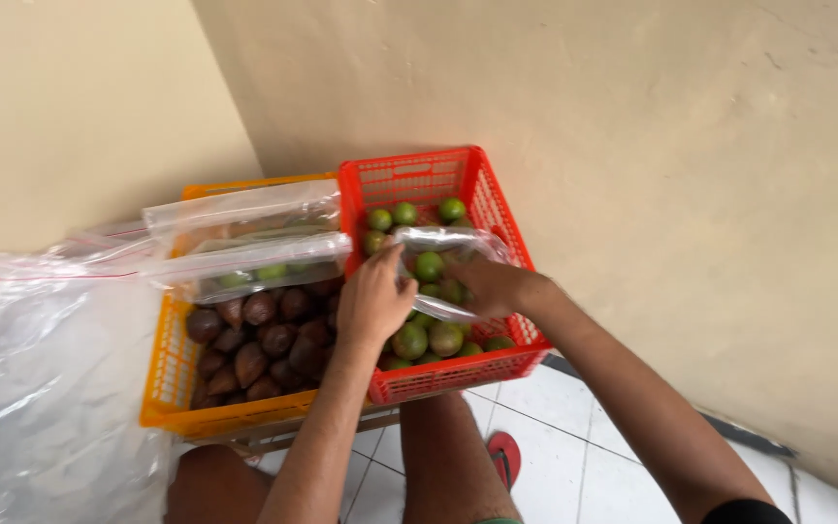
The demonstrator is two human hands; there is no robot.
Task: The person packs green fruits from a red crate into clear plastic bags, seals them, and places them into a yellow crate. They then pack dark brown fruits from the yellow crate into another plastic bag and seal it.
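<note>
Bare knees and a red sandal (504,456) on the white tiled floor (574,456) sit nearest the camera.

Left hand (373,299): fingers curled, pinching the near rim of a clear plastic bag (448,243). Right hand (487,284): closed on the same bag's far side, the mouth held apart between both hands.

Bag position: over the red crate (458,374), just above the green limes (409,340) and holding a few of them.

Adjacent: orange crate (162,388) of brown scaly fruit (254,349), touching the red crate's left wall, with filled clear bags (244,247) lying across its far edge. Large plastic sheet (41,388) at far left.

Risk, judged: thin film may slip from either pinch, spilling limes back into the crate.
</note>
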